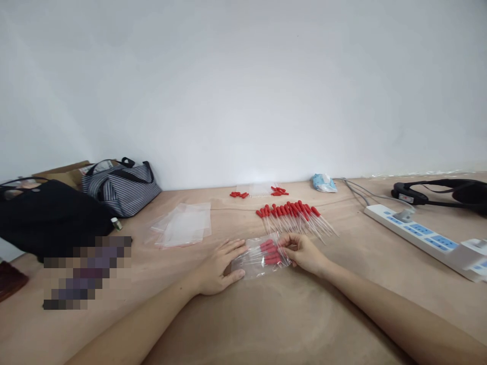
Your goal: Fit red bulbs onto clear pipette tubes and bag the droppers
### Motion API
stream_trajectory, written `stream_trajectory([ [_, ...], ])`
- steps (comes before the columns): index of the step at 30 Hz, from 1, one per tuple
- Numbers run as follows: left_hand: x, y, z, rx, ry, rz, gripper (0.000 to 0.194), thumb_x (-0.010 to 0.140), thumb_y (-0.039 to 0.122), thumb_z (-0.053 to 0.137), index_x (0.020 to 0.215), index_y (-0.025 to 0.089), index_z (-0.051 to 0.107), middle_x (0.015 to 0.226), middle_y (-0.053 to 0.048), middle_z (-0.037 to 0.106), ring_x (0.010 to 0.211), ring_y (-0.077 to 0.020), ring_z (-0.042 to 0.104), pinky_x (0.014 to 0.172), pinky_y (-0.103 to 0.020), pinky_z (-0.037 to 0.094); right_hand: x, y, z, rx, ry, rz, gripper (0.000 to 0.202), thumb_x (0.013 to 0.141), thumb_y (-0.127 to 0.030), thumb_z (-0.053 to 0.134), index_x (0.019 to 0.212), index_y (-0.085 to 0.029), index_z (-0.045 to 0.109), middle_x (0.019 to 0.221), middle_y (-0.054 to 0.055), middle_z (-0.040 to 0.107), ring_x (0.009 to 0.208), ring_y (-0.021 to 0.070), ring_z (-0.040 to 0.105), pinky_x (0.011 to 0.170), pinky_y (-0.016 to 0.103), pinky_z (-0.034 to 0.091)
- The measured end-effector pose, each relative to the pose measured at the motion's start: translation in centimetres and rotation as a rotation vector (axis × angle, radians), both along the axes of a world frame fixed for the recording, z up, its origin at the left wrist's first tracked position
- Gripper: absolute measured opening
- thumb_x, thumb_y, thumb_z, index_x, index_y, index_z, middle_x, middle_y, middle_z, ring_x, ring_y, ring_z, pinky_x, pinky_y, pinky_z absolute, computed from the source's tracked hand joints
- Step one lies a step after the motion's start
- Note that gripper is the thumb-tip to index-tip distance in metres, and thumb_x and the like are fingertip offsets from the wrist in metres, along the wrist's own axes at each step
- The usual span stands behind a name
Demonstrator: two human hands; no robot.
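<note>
While I watch through the head view, the clear plastic bag (255, 267) lies just below the centre of the frame, on the surface (243, 324), its long axis running left to right and tipping slightly upward at the right. The relation I judge decisive is at its right edge: my right grip (306, 254) is clamped on the film there, thumb and fingers pinched together, so the bag stretches leftward from it. My left grip (217, 268) is apart, fingers spread and palm down at the bag's other end; how firmly it presses, I cannot tell. Inside, the bagged droppers (270, 253) lie roughly along that same axis, red bulbs towards the right and thin stems towards the left. The film looks glossy and crinkled, the bulbs smooth and rubbery, the stems slim and translucent. Above and a little right of the bag, loose droppers (291, 213) fan out in a row, bulbs up the frame and stems trailing down; my right grip is the nearer one. Left of centre, flat bags (186, 223) overlap in a loose stack, milky and rectangular, nearer my left grip.
</note>
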State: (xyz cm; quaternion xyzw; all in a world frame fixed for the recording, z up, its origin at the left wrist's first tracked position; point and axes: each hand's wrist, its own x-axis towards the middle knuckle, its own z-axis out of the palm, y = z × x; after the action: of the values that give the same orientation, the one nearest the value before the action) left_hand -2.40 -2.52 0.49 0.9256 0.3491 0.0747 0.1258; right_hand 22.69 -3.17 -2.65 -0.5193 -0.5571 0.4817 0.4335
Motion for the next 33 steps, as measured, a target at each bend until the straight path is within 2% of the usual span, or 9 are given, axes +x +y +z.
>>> stream_trajectory([
  [5,0.0,0.0,-0.1,0.002,-0.008,-0.001,0.052,0.084,0.039,0.043,0.132,0.023,0.032,0.140,-0.007,0.028,0.127,-0.0240,0.025,0.105,-0.045,0.020,0.3,0.5,-0.5,0.094,-0.083,0.151,0.026,0.069,-0.039,0.058,0.059,-0.015,0.061,0.058,0.002,0.063,0.051,0.0119,0.055,0.050,0.025,0.044],
  [9,0.0,0.0,-0.1,-0.008,-0.011,0.007,0.052,0.084,0.040,0.043,0.132,0.022,0.032,0.140,-0.007,0.028,0.128,-0.0246,0.024,0.104,-0.046,0.020,-0.1,0.3,-0.2,0.133,0.001,0.210,0.028,0.072,-0.041,0.054,0.070,-0.016,0.064,0.070,0.003,0.066,0.066,0.0159,0.061,0.064,0.029,0.047],
  [12,-0.1,0.0,-0.1,-0.010,-0.021,0.001,0.052,0.084,0.041,0.043,0.132,0.021,0.033,0.140,-0.007,0.028,0.128,-0.0253,0.025,0.105,-0.046,0.020,-0.4,0.0,0.1,0.127,0.048,0.125,0.025,0.066,-0.039,0.062,0.071,-0.015,0.062,0.069,0.003,0.066,0.061,0.0143,0.060,0.059,0.027,0.047],
  [16,0.0,0.0,-0.1,-0.009,-0.024,-0.002,0.051,0.084,0.040,0.043,0.131,0.022,0.033,0.139,-0.007,0.029,0.127,-0.0253,0.025,0.105,-0.046,0.020,-0.4,-0.2,0.6,0.058,0.083,0.145,0.027,0.064,-0.041,0.063,0.062,-0.015,0.059,0.055,-0.001,0.060,0.048,0.0089,0.053,0.050,0.022,0.043],
  [21,0.0,0.0,-0.1,-0.006,-0.002,0.000,0.050,0.085,0.038,0.041,0.131,0.021,0.034,0.139,-0.008,0.029,0.128,-0.0240,0.025,0.105,-0.045,0.020,0.1,-0.1,0.9,-0.015,0.058,0.151,0.036,0.066,-0.051,0.057,0.061,-0.016,0.053,0.036,-0.009,0.042,0.028,0.0034,0.030,0.031,0.016,0.023],
  [24,0.0,0.0,0.0,0.010,-0.001,0.012,0.050,0.083,0.039,0.044,0.129,0.021,0.037,0.137,-0.009,0.032,0.126,-0.0250,0.028,0.104,-0.047,0.021,0.3,0.1,0.9,-0.043,0.012,0.092,0.042,0.071,-0.056,0.047,0.058,-0.017,0.049,0.031,-0.009,0.036,0.026,0.0046,0.030,0.030,0.016,0.022],
  [27,0.4,0.0,0.3,0.037,-0.064,0.016,0.045,0.080,0.039,0.049,0.120,0.020,0.048,0.132,-0.009,0.041,0.121,-0.0260,0.037,0.103,-0.047,0.023,0.3,0.1,1.0,-0.043,-0.003,0.062,0.041,0.071,-0.057,0.048,0.062,-0.017,0.050,0.032,-0.009,0.038,0.027,0.0046,0.032,0.030,0.016,0.023],
  [29,1.0,0.1,0.7,0.043,-0.134,-0.049,0.038,0.082,0.034,0.047,0.117,0.021,0.051,0.129,-0.007,0.045,0.118,-0.0234,0.040,0.103,-0.045,0.024,0.1,0.0,1.0,-0.024,0.007,0.114,0.040,0.068,-0.056,0.052,0.068,-0.016,0.052,0.037,-0.009,0.041,0.028,0.0040,0.033,0.030,0.016,0.023],
  [33,2.4,0.2,1.4,-0.041,-0.154,-0.321,0.035,0.087,0.023,0.036,0.118,0.026,0.051,0.130,-0.001,0.045,0.123,-0.0186,0.035,0.105,-0.040,0.024,0.0,-0.2,0.8,0.029,0.036,0.268,0.040,0.069,-0.054,0.054,0.077,-0.015,0.057,0.052,-0.007,0.050,0.033,0.0022,0.036,0.033,0.015,0.028],
])
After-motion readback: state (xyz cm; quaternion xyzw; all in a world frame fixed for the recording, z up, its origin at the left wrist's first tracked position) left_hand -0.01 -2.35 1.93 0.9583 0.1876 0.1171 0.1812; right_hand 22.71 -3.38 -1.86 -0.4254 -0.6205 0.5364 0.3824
